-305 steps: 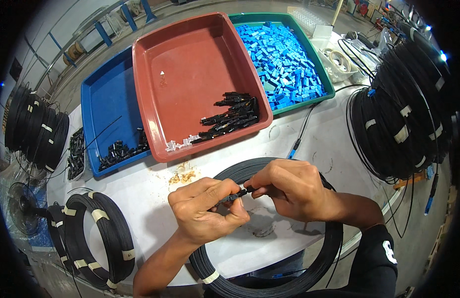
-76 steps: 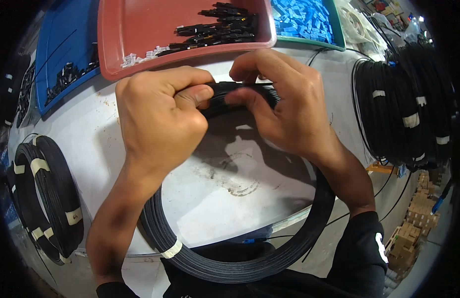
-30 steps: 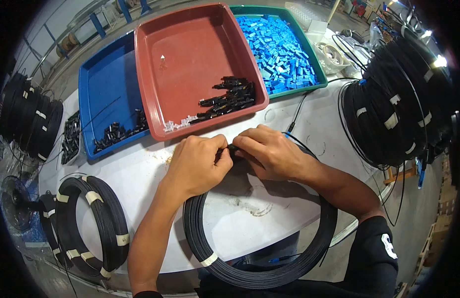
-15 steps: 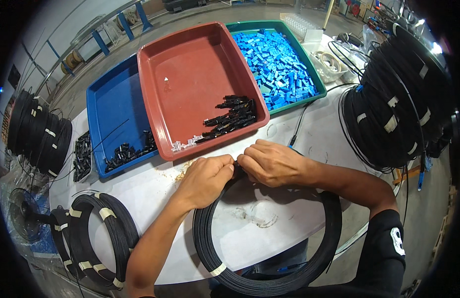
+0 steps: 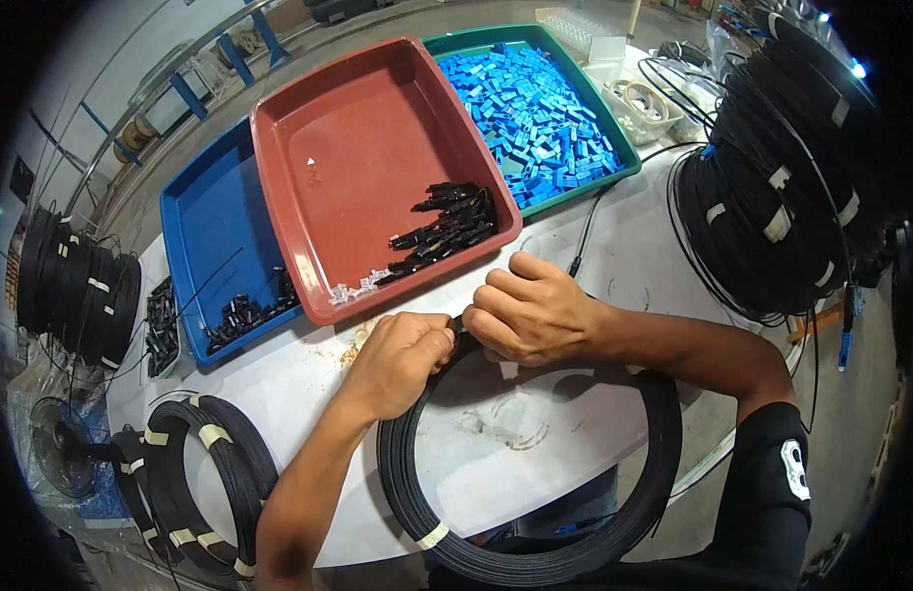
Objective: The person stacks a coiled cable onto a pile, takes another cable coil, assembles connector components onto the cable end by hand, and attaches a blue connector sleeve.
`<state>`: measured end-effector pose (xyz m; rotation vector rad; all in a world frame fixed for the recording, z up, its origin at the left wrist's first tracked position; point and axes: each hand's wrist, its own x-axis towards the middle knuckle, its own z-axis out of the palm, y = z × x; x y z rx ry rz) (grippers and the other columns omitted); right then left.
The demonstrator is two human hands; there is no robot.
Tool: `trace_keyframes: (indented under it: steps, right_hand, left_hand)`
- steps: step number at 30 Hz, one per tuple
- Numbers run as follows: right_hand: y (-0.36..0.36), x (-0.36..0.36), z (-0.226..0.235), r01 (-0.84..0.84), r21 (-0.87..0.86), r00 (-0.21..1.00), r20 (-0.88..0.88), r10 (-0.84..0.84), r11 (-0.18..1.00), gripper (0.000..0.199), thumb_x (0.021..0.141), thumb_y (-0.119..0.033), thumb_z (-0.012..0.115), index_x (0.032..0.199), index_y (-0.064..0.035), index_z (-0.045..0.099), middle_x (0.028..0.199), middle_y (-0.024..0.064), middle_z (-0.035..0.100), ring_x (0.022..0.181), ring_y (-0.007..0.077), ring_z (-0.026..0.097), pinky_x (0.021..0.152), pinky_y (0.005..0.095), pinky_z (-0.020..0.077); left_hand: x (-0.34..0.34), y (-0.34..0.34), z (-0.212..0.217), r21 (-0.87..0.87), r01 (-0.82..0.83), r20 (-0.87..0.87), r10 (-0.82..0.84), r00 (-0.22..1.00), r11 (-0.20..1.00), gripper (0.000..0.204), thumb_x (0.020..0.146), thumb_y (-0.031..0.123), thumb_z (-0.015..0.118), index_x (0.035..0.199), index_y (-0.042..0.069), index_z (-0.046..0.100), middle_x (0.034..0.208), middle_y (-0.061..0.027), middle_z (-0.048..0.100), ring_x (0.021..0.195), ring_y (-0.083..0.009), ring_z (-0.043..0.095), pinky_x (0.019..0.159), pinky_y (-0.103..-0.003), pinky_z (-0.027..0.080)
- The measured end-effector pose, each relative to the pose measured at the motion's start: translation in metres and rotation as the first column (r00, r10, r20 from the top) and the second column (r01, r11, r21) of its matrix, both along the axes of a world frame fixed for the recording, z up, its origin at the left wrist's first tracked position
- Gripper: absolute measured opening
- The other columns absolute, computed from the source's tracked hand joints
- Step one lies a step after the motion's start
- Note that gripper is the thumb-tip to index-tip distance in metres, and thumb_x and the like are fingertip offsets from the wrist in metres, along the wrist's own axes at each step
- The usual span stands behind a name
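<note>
A large coil of black cable [image 5: 402,478] lies in front of me, its near side bound with a pale tape band [image 5: 433,536]. My left hand [image 5: 399,362] is closed at the coil's far left part, thumb pressed against the curled fingers. Just right of it, my right hand [image 5: 530,313] has its fingers curled over the far part of the coil. A short dark stretch shows between the two hands; its detail is too small to make out. Both hands hide much of the coil's far side. Beyond the right hand lies a thin black cable with a dark end piece [image 5: 574,266].
A red tray [image 5: 353,128] holds black and clear small parts, overlapping a blue tray [image 5: 215,197] and a green tray [image 5: 629,169] of blue pieces. Cable coils stand left [image 5: 235,463], far left [image 5: 72,286] and right [image 5: 762,197]. The white table [image 5: 328,512] curves at its near edge.
My right hand has lifted and turned slightly, with its knuckles higher. The left hand stays nearly in place. The whole view has shifted a little, moving the trays leftward.
</note>
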<state>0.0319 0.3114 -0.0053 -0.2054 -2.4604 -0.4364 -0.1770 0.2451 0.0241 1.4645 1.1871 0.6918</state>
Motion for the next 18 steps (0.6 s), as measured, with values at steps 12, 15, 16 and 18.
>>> trace_keyframes:
  steps: [12,15,16,18]
  right_hand:
    - [-0.006,-0.001,0.007,-0.033,-0.091,0.999,0.007,0.034,0.995,0.028,0.069,-0.026,0.070,0.076,-0.0095,0.049,0.071,0.0024,0.045,0.066,0.0184,0.050,0.063,0.0335,0.0394]
    - [-0.004,-0.004,0.008,-0.100,-0.188,0.995,-0.026,0.097,0.977,0.029,0.068,-0.025,0.072,0.077,-0.0085,0.050,0.073,0.0038,0.049,0.069,0.0204,0.053,0.065,0.0346,0.0422]
    - [-0.003,-0.004,0.008,-0.100,-0.186,0.995,-0.029,0.097,0.977,0.029,0.068,-0.025,0.072,0.077,-0.0085,0.050,0.073,0.0038,0.049,0.069,0.0204,0.053,0.065,0.0346,0.0422]
    - [-0.003,-0.004,0.007,-0.110,-0.302,0.993,0.007,0.117,0.947,0.029,0.068,-0.023,0.073,0.079,-0.0078,0.050,0.077,0.0054,0.053,0.073,0.0231,0.057,0.069,0.0352,0.0449]
  left_hand:
    - [0.011,-0.003,-0.015,0.235,-0.109,-0.016,0.116,0.993,0.966,0.038,0.078,0.024,0.051,0.054,-0.001,0.035,0.048,-0.0059,0.028,0.047,-0.0122,0.029,0.046,-0.038,0.023]
    - [0.013,-0.007,-0.021,0.231,-0.156,0.099,0.136,0.986,0.960,0.037,0.077,0.025,0.049,0.054,0.000,0.036,0.048,-0.0039,0.028,0.047,-0.0113,0.028,0.046,-0.036,0.021]
    - [0.014,-0.008,-0.024,0.257,-0.201,0.116,0.177,0.977,0.945,0.037,0.077,0.026,0.048,0.054,0.000,0.036,0.048,-0.0031,0.029,0.048,-0.0113,0.028,0.046,-0.036,0.021]
    - [0.020,-0.010,-0.025,0.276,-0.264,0.124,0.238,0.963,0.924,0.037,0.076,0.029,0.046,0.054,0.000,0.036,0.048,-0.0041,0.029,0.048,-0.0124,0.028,0.046,-0.036,0.021]
